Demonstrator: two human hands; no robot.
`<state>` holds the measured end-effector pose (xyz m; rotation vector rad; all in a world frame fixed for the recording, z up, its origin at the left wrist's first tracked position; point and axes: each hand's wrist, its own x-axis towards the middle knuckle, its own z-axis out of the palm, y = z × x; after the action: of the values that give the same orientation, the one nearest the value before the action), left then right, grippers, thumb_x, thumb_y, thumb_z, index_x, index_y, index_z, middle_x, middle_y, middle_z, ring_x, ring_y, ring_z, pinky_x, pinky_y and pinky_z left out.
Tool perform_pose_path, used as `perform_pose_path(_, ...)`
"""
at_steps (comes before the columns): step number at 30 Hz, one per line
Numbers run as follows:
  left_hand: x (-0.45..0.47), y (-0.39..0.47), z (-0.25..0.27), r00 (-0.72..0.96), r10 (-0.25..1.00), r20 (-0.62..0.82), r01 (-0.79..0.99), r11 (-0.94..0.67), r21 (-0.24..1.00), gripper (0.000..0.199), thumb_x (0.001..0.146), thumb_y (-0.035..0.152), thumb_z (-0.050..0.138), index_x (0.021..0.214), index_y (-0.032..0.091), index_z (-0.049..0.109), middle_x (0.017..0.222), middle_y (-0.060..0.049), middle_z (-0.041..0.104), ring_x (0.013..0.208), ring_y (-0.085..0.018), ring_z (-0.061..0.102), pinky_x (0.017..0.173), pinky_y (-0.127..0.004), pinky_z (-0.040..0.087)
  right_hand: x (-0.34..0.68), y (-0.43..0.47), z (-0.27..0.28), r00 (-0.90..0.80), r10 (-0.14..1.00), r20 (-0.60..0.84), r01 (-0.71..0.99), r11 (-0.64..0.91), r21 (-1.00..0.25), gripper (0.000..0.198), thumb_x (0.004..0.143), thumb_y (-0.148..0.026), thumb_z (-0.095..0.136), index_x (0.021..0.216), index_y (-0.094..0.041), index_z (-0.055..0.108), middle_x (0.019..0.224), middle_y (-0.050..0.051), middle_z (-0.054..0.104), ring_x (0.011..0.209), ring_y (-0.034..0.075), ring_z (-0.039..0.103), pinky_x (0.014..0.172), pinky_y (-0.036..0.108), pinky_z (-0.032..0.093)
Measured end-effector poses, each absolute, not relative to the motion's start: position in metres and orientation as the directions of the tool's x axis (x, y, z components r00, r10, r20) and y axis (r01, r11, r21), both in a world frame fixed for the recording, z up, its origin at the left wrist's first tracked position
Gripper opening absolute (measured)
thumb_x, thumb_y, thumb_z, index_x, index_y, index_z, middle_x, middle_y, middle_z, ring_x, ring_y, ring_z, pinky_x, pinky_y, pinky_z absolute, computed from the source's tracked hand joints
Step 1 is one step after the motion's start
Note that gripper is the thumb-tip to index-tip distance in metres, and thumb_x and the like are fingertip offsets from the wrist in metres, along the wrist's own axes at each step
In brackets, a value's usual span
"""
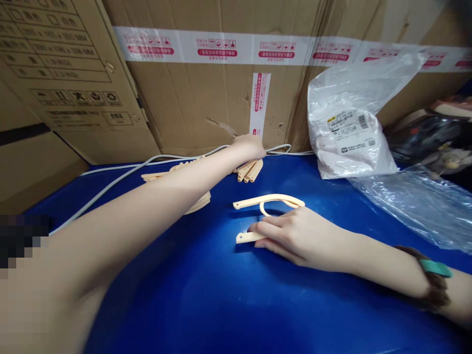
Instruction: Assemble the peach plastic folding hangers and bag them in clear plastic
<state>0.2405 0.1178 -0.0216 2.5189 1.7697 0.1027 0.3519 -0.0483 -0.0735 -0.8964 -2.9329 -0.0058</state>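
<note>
My left hand point(250, 147) reaches across to the back of the blue surface, over a small bundle of cream plastic strips point(247, 171). Its fingers are hidden behind the back of the hand. Closed around a flat cream plastic strip point(245, 238) with a hole at its end is my right hand point(291, 233). Just beyond it, a longer curved cream strip point(265, 199) with a thin loop runs up to the knuckles; whether the hand grips this one too I cannot tell. More cream pieces point(201, 202) lie stacked, partly covered by my left forearm.
Large cardboard boxes point(202, 98) wall off the back and left. A white cable point(106, 191) runs along the rear of the blue surface point(206, 295). A white labelled plastic bag point(350, 132) stands at back right, with clear plastic film point(416, 206) before it.
</note>
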Motion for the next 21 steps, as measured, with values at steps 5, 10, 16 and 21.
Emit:
perform_pose_path(5,0.234,0.108,-0.012,0.362,0.93,-0.061,0.929,-0.355,0.106,0.045,0.074,0.025,0.072,0.117,0.013,0.066,0.103,-0.012,0.072,0.089,-0.026,0.069,0.075,-0.029,0.053,0.352,-0.047,-0.075,-0.829,0.553,0.087,0.555,0.832,-0.003,0.034,0.104,-0.034,0.031,0.102,-0.018,0.061,0.084,0.003,0.067,0.068,0.016,0.057,0.058,0.029,0.031)
perform_pose_path(10,0.233,0.11,-0.021,0.35,0.936,-0.036,0.932,-0.344,0.111,0.049,0.07,0.016,0.068,0.119,0.008,0.065,0.095,-0.015,0.073,0.086,-0.026,0.069,0.072,-0.027,0.052,0.353,-0.048,-0.075,-0.834,0.545,0.085,0.547,0.837,-0.004,0.035,0.104,-0.033,0.03,0.103,-0.018,0.061,0.085,0.003,0.067,0.072,0.018,0.058,0.06,0.03,0.033)
perform_pose_path(16,0.234,0.109,-0.026,0.342,0.939,0.023,0.93,-0.342,0.136,0.042,0.073,0.018,0.065,0.114,0.007,0.065,0.094,-0.015,0.072,0.084,-0.025,0.07,0.071,-0.027,0.052,0.352,-0.049,-0.075,-0.834,0.547,0.076,0.549,0.836,-0.006,0.035,0.104,-0.034,0.03,0.104,-0.018,0.061,0.086,0.003,0.068,0.071,0.018,0.059,0.06,0.031,0.035)
perform_pose_path(21,0.235,0.108,-0.026,0.342,0.939,0.031,0.931,-0.343,0.127,0.041,0.074,0.019,0.065,0.113,0.008,0.066,0.098,-0.016,0.072,0.086,-0.025,0.07,0.072,-0.027,0.053,0.352,-0.048,-0.074,-0.832,0.551,0.061,0.551,0.834,-0.013,0.036,0.104,-0.034,0.029,0.106,-0.018,0.061,0.089,0.003,0.069,0.074,0.019,0.06,0.061,0.031,0.035)
